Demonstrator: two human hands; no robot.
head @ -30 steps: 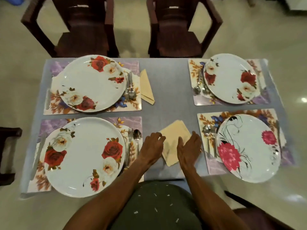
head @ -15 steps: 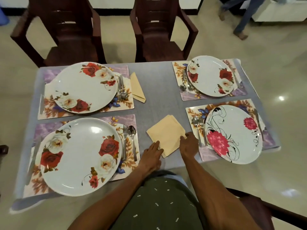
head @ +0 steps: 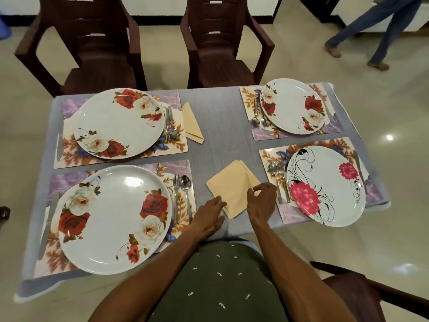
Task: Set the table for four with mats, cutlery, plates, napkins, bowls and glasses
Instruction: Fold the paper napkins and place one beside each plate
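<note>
Napkin (head: 232,185), pale yellow and folded, lies on the grey counter (head: 218,126) between the two near mats, turned like a diamond: one corner points away towards the chairs, the opposite corner towards the person, and its long axis runs from far-left to near-right. The left hand (head: 209,211) rests at its near-left edge with fingers fairly straight, fingertips touching the cloth. The right hand (head: 262,201) is at the napkin's right corner, fingers curled and thumb meeting them as if pinching the corner, though the contact itself is hard to make out.

Just left of the napkin sit a fork (head: 176,196) and spoon (head: 186,194) on the near-left mat (head: 183,168), both lying lengthwise away from the person, beside a rose plate (head: 111,219). Just right, another spoon (head: 275,180) and fork (head: 283,182) lie on the near-right mat (head: 274,154) beside a pink-flower plate (head: 325,184). A second napkin (head: 191,123), folded long and narrow, lies by the far-left mat (head: 176,147). Two dark chairs (head: 218,43) stand at the far side; another person's legs (head: 371,26) are on the floor at upper right
</note>
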